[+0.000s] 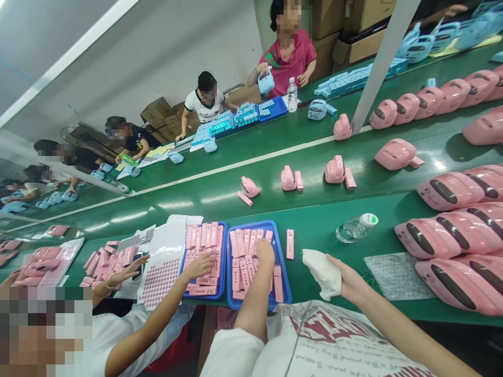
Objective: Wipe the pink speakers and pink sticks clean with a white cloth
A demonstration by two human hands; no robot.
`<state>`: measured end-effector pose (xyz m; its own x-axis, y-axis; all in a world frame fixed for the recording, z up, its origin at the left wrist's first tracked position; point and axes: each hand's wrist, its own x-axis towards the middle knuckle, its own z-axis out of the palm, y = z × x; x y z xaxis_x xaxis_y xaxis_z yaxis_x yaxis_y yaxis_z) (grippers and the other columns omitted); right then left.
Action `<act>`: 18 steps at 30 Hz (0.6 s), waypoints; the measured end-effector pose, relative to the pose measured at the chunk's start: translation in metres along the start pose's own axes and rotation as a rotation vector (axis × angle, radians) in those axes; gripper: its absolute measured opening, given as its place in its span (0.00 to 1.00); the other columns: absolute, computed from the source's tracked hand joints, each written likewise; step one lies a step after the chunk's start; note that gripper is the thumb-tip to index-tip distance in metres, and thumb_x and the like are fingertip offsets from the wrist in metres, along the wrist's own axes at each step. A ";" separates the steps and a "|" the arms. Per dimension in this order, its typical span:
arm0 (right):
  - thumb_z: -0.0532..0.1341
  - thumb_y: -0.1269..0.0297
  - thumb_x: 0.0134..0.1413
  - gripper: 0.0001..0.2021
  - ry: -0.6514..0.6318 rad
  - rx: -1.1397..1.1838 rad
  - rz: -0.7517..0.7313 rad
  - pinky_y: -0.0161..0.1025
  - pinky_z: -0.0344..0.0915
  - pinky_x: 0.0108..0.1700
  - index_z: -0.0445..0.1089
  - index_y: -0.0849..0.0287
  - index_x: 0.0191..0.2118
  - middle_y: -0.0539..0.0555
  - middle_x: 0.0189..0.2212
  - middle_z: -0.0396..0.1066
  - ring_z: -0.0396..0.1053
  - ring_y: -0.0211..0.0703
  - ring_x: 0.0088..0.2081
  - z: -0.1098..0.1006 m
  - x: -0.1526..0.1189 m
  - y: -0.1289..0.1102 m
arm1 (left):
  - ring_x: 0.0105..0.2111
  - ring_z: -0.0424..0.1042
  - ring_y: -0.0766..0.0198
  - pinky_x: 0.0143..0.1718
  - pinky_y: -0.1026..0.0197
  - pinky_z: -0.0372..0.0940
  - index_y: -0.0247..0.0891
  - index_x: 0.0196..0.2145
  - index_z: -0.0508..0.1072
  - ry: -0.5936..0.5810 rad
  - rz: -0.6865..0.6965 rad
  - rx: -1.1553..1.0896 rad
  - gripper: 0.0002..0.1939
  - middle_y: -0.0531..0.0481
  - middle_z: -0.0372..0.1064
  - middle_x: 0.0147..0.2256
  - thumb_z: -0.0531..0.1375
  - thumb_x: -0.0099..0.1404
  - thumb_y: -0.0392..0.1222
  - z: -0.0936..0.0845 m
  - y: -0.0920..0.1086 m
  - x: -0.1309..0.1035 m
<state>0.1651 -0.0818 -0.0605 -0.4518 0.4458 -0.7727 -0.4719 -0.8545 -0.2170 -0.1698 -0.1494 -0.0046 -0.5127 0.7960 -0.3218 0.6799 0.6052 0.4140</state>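
Note:
My left hand (264, 250) reaches into the right-hand blue tray (288, 285), over rows of pink bars (245, 269); its fingertips are among the bars, and whether it grips one is hidden. My right hand (341, 272) holds a white cloth (320, 269) above the green table's front edge. One loose pink bar (290, 244) lies upright in view between the tray and the cloth. A second blue tray (223, 262) of pink bars stands directly left, with a co-worker's hand over it.
A clear bottle (356, 228) lies beyond my right hand. Pink housings (451, 285) are stacked at right on the table (314, 220), beside bubble wrap (396, 275). More pink housings sit on the conveyor (196, 193). A co-worker's arms (153, 319) are close at left.

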 end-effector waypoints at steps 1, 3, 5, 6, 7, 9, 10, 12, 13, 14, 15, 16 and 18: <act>0.55 0.66 0.58 0.14 -0.004 -0.016 -0.036 0.38 0.72 0.36 0.66 0.63 0.48 0.56 0.34 0.76 0.74 0.44 0.34 0.001 0.001 -0.002 | 0.41 0.68 0.61 0.41 0.53 0.67 0.35 0.48 0.66 -0.034 -0.064 -0.077 0.16 0.44 0.65 0.46 0.54 0.65 0.45 -0.019 -0.013 0.001; 0.56 0.66 0.56 0.12 -0.007 -0.045 -0.148 0.39 0.72 0.39 0.68 0.62 0.45 0.57 0.38 0.75 0.74 0.46 0.39 0.004 0.003 -0.007 | 0.39 0.69 0.63 0.40 0.55 0.67 0.36 0.45 0.68 -0.092 -0.142 -0.232 0.15 0.46 0.68 0.43 0.54 0.65 0.46 -0.050 -0.031 0.006; 0.58 0.66 0.54 0.10 0.038 -0.073 -0.284 0.39 0.72 0.41 0.70 0.60 0.41 0.57 0.41 0.74 0.72 0.48 0.43 0.009 0.002 -0.015 | 0.36 0.70 0.63 0.37 0.56 0.68 0.40 0.41 0.70 -0.136 -0.187 -0.372 0.13 0.49 0.70 0.36 0.53 0.65 0.49 -0.072 -0.036 0.011; 0.59 0.65 0.53 0.09 0.077 -0.093 -0.349 0.40 0.72 0.41 0.71 0.59 0.40 0.56 0.41 0.74 0.72 0.49 0.44 0.012 0.001 -0.018 | 0.35 0.71 0.62 0.35 0.55 0.68 0.41 0.38 0.70 -0.155 -0.206 -0.431 0.13 0.49 0.71 0.33 0.52 0.65 0.51 -0.080 -0.035 0.013; 0.59 0.65 0.52 0.09 0.117 -0.129 -0.413 0.40 0.72 0.41 0.71 0.59 0.39 0.55 0.40 0.74 0.72 0.49 0.43 0.015 -0.001 -0.021 | 0.34 0.71 0.61 0.33 0.55 0.67 0.42 0.36 0.70 -0.176 -0.223 -0.487 0.14 0.49 0.71 0.31 0.50 0.66 0.51 -0.086 -0.031 0.013; 0.60 0.61 0.51 0.11 0.157 -0.281 -0.543 0.42 0.70 0.43 0.72 0.58 0.39 0.54 0.38 0.75 0.71 0.49 0.43 0.025 -0.002 -0.026 | 0.33 0.71 0.61 0.32 0.54 0.67 0.42 0.35 0.70 -0.206 -0.230 -0.622 0.15 0.48 0.71 0.32 0.48 0.67 0.50 -0.089 -0.015 0.009; 0.60 0.58 0.51 0.13 0.146 -0.392 -0.618 0.44 0.69 0.46 0.72 0.59 0.40 0.54 0.37 0.75 0.71 0.50 0.43 0.031 -0.001 -0.028 | 0.34 0.70 0.61 0.33 0.54 0.68 0.41 0.36 0.70 -0.221 -0.217 -0.698 0.14 0.47 0.71 0.35 0.49 0.67 0.49 -0.085 -0.003 0.005; 0.59 0.51 0.51 0.19 0.076 -0.625 -0.810 0.48 0.65 0.51 0.72 0.60 0.43 0.54 0.38 0.74 0.69 0.52 0.45 0.046 0.001 -0.031 | 0.39 0.69 0.63 0.40 0.56 0.67 0.40 0.44 0.69 -0.241 -0.152 -0.853 0.13 0.46 0.68 0.43 0.53 0.66 0.47 -0.063 0.030 -0.002; 0.58 0.48 0.51 0.22 0.029 -0.736 -0.931 0.50 0.62 0.53 0.72 0.60 0.44 0.55 0.39 0.74 0.68 0.53 0.47 0.053 0.004 -0.031 | 0.41 0.69 0.61 0.41 0.54 0.67 0.36 0.47 0.67 -0.268 -0.123 -0.906 0.15 0.45 0.66 0.45 0.55 0.64 0.46 -0.047 0.050 -0.006; 0.57 0.46 0.51 0.24 -0.017 -0.842 -1.061 0.52 0.59 0.55 0.72 0.60 0.45 0.56 0.41 0.73 0.66 0.55 0.49 0.060 0.006 -0.031 | 0.44 0.68 0.60 0.43 0.55 0.66 0.41 0.46 0.68 -0.297 -0.104 -0.952 0.14 0.46 0.65 0.47 0.55 0.64 0.45 -0.028 0.070 -0.009; 0.55 0.45 0.52 0.25 -0.060 -0.946 -1.188 0.54 0.56 0.57 0.71 0.60 0.46 0.58 0.44 0.72 0.64 0.56 0.52 0.065 0.008 -0.029 | 0.43 0.68 0.58 0.43 0.51 0.66 0.36 0.48 0.67 -0.321 -0.079 -1.001 0.17 0.45 0.65 0.47 0.55 0.64 0.46 -0.008 0.091 -0.013; 0.53 0.46 0.54 0.25 -0.105 -1.053 -1.301 0.55 0.52 0.59 0.70 0.60 0.48 0.59 0.47 0.70 0.61 0.56 0.54 0.068 0.010 -0.026 | 0.44 0.68 0.58 0.43 0.51 0.66 0.36 0.49 0.66 -0.347 -0.060 -1.046 0.17 0.45 0.65 0.47 0.55 0.64 0.46 0.013 0.110 -0.016; 0.50 0.49 0.57 0.24 -0.248 -1.268 -1.460 0.58 0.47 0.61 0.68 0.61 0.51 0.61 0.52 0.66 0.57 0.55 0.57 0.069 0.011 -0.018 | 0.43 0.68 0.58 0.43 0.51 0.66 0.35 0.49 0.66 -0.385 -0.029 -1.127 0.18 0.45 0.65 0.47 0.55 0.64 0.46 0.048 0.141 -0.023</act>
<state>0.1166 -0.0427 -0.0243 -0.4143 0.8005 0.4330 0.1575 0.5317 -0.8322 -0.0369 -0.0824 0.0205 -0.1985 0.8439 -0.4985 -0.2717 0.4413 0.8553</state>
